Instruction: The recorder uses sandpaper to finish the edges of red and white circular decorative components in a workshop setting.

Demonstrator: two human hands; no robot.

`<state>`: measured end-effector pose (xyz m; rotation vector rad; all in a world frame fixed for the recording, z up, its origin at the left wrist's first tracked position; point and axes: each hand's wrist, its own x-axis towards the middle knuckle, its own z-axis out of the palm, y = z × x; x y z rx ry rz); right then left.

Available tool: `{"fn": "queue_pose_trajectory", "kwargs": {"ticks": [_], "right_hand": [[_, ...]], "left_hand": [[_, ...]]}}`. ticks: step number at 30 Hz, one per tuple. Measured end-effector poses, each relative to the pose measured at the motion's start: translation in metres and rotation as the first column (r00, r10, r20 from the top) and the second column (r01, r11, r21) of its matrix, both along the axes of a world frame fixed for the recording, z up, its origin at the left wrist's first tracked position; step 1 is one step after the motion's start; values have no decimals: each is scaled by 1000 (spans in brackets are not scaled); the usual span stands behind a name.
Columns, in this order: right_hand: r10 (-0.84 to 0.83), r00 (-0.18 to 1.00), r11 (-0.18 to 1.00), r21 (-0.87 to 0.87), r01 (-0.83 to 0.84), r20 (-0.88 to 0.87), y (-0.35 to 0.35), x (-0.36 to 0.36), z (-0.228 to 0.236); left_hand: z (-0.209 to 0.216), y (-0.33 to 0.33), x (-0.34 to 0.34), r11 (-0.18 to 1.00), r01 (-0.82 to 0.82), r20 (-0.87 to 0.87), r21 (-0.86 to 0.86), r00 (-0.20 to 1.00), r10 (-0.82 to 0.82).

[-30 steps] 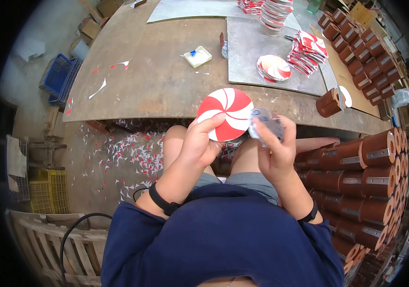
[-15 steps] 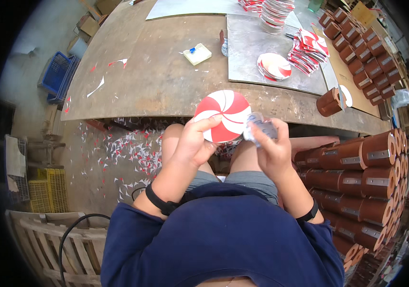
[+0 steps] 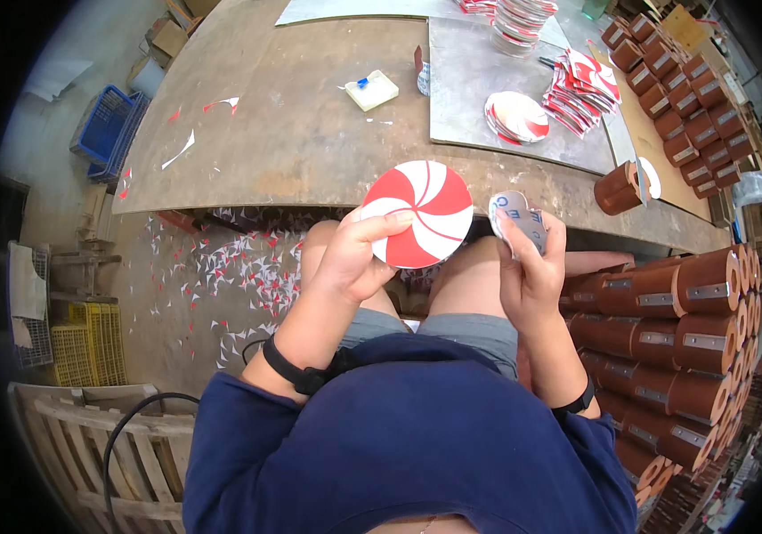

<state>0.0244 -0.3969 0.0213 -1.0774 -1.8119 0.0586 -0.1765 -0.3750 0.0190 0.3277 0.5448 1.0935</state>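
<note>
A round disc [image 3: 434, 231] with a red and white swirl is held above my lap, in front of the table's near edge. My left hand [image 3: 359, 258] grips its left side, thumb on the face and fingers underneath. My right hand [image 3: 534, 271] pinches a small curled piece of sandpaper [image 3: 514, 209] with a pale backing and blue print. A gap separates the sandpaper from the disc's right edge. Beyond, similar discs [image 3: 523, 116] lie in a low pile on a grey sheet [image 3: 461, 76], beside a stack of uncut swirl pieces [image 3: 581, 84].
The brown table [image 3: 265, 116] bears paper scraps and a pale yellow block [image 3: 372, 91]. A tall disc stack [image 3: 523, 27] stands at the back. Brown cylinders [image 3: 652, 343] are piled at right; one [image 3: 618, 189] stands at the table edge. Red and white scraps [image 3: 247, 271] litter the floor.
My right hand has moved right and away from the disc, taking the sandpaper off its edge. The disc stays in my left hand, slightly turned.
</note>
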Motion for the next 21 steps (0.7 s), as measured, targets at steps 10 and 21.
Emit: {"fn": "queue_pose_trajectory", "kwargs": {"ticks": [10, 21], "right_hand": [[39, 999, 998, -52, -38, 17, -1, 7, -9], [118, 991, 991, -63, -114, 60, -7, 9, -3]], "left_hand": [[4, 0, -6, 994, 75, -59, 81, 996, -70], [7, -4, -13, 979, 168, -156, 115, 976, -149]]}}
